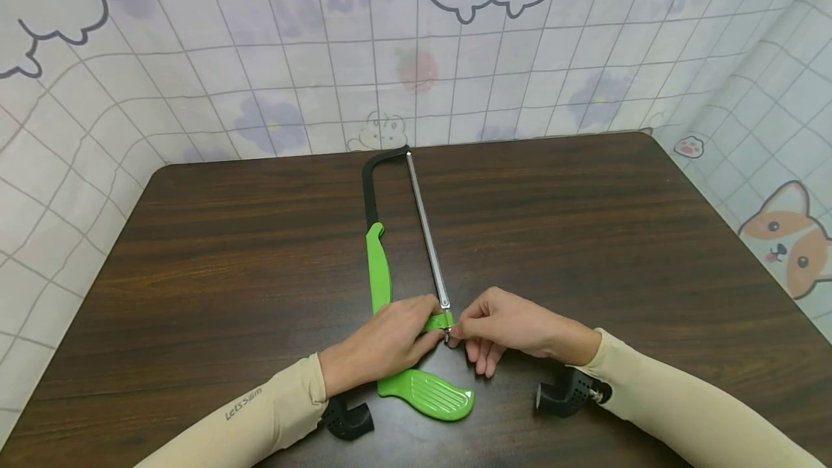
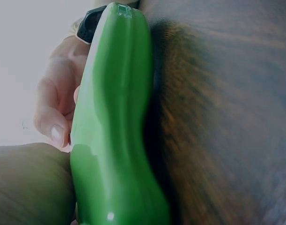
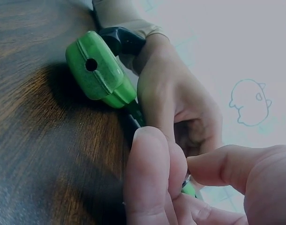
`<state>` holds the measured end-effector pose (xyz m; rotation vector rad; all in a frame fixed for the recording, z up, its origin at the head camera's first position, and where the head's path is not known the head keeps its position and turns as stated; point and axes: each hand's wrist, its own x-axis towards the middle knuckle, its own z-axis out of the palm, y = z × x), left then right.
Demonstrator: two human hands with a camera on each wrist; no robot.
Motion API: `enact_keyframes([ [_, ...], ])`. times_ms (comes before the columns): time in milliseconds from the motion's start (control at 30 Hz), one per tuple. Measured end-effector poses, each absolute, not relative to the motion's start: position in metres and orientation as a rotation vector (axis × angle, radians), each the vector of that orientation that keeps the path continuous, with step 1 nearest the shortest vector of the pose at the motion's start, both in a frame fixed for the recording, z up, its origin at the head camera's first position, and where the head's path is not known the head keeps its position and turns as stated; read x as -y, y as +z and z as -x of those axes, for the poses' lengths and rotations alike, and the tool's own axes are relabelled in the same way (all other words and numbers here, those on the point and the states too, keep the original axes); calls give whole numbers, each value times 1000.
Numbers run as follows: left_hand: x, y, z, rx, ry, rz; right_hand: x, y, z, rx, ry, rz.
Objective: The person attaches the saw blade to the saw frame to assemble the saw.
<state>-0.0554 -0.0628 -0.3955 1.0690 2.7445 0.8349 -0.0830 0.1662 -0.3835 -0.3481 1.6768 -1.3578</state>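
Observation:
A hacksaw (image 1: 379, 273) with a green handle (image 1: 432, 396), black front frame and silver blade (image 1: 425, 230) lies on the brown table, its blade running away from me. My left hand (image 1: 390, 338) grips the green frame around the blade's near end, thumb and fingers on either side of the green holder (image 1: 440, 321). At that holder, my right hand (image 1: 510, 323) pinches the small metal tension screw (image 1: 447, 337), largely covered by the fingertips. The green handle (image 2: 119, 112) fills the middle of the left wrist view. Its butt end (image 3: 96, 65) shows in the right wrist view.
The wood-grain table (image 1: 585, 237) stretches out around the saw. A white grid-patterned cloth (image 1: 416, 78) with cartoon prints stands along its back and sides. Black wrist cameras (image 1: 562, 396) sit under both sleeved forearms, low over the table.

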Motion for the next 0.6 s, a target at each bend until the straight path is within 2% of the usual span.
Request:
enact_keyframes([
  [600, 63, -396, 56, -2734, 845, -1042, -169, -387, 86, -1661, -1352, 366],
])
